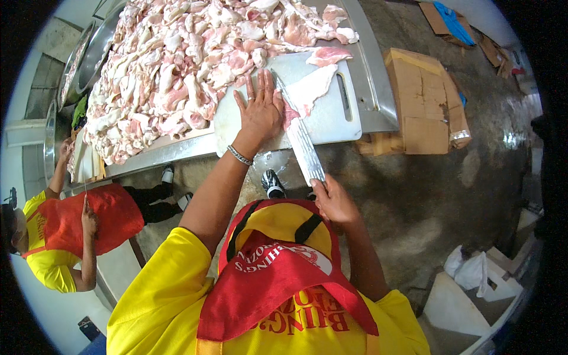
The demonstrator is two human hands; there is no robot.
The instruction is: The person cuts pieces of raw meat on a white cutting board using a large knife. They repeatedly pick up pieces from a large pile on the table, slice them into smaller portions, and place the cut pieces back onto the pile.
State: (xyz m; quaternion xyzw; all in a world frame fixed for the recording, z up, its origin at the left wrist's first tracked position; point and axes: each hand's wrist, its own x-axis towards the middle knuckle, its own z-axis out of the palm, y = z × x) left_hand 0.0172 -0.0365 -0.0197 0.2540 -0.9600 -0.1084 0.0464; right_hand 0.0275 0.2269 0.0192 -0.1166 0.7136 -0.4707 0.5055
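Note:
A white cutting board lies on the metal table's near edge. My left hand presses down on it with fingers stretched out and spread, a chain bracelet at the wrist. My right hand is closed round the handle of a long, wide-bladed knife. Its blade points away from me and runs beside my left fingers, against a pink piece of raw meat. How much meat lies under my left palm is hidden. To the right, a pale sheet of skin or fat lies flat on the board.
A big heap of raw chicken pieces covers the table beyond and left of the board. At the left a co-worker in a red apron holds another knife. Cardboard boxes stand on the wet floor at right.

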